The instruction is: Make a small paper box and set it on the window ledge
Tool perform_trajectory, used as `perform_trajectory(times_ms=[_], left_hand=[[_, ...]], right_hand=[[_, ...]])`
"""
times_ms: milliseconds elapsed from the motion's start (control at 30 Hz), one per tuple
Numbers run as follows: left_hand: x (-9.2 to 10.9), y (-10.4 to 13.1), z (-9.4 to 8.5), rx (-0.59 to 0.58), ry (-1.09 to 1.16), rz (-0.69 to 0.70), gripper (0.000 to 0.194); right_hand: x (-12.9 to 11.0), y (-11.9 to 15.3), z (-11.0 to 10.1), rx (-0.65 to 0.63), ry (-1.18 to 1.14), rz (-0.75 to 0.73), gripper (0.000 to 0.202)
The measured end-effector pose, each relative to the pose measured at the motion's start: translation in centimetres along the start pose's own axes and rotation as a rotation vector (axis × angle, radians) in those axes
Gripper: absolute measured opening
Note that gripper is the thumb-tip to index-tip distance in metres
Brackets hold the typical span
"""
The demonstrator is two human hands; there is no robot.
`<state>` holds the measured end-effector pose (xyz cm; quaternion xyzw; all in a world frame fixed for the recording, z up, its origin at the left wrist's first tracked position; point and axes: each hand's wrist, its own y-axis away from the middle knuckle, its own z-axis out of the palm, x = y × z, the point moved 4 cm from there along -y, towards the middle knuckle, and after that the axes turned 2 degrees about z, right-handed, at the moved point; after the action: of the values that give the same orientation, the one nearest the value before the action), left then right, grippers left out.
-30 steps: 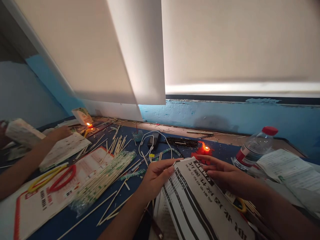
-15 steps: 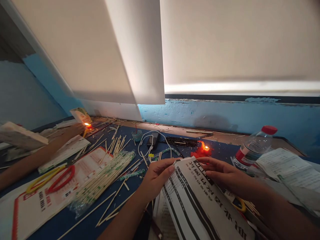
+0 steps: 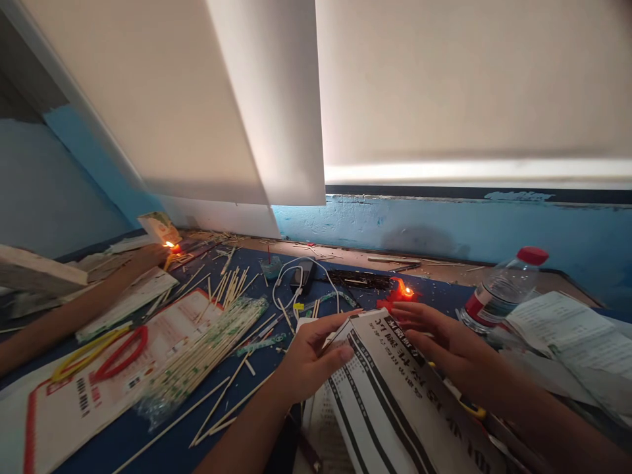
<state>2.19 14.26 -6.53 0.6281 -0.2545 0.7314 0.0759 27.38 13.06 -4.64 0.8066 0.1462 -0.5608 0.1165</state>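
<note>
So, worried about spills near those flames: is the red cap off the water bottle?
No, the red cap sits on the neck of the water bottle, which stands right of the lit candle.

1. The printed paper bag (image 3: 390, 395) between the hands carries large black characters, upside down here and not readable.
2. The red-bordered sheet (image 3: 74, 401), far left of the hands, shows barcodes; its text is illegible.
</note>
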Motion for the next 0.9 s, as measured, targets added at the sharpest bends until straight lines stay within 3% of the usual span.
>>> perform_trajectory(times_ms=[67, 233, 333, 467, 633, 767, 900], left_hand=[[0.0, 0.1, 0.3, -0.014, -0.005, -0.01, 0.055], [0.0, 0.5, 0.5, -0.024, -0.043, -0.014, 0.057], [0.1, 0.6, 0.5, -0.052, -0.063, 0.002, 0.061], [0.5, 0.6, 0.6, -0.078, -0.113, 0.03, 0.055], [0.7, 0.5, 0.6, -0.053, -0.182, 0.029, 0.045], [-0.2, 0.1, 0.1, 0.013, -0.151, -0.066, 0.044], [-1.3, -0.4, -0.5, 0.033, -0.077, -0.185, 0.055]], right_hand=[[-1.5, 1.3, 0.1, 0.111, 0.252, -0.089, 0.046], [-5.0, 4.2, 2.6, -0.054, 0.518, -0.336, 0.063], [-6.1, 4.7, 3.4, -0.102, 0.549, -0.371, 0.078], [-6.4, 4.8, 3.6, -0.072, 0.552, -0.395, 0.09], [-5.7, 4.5, 4.1, -0.131, 0.633, -0.341, 0.082], [-5.3, 4.0, 3.1, -0.097, 0.6, -0.308, 0.07], [-4.6, 4.1, -0.2, -0.046, 0.601, -0.217, 0.057]])
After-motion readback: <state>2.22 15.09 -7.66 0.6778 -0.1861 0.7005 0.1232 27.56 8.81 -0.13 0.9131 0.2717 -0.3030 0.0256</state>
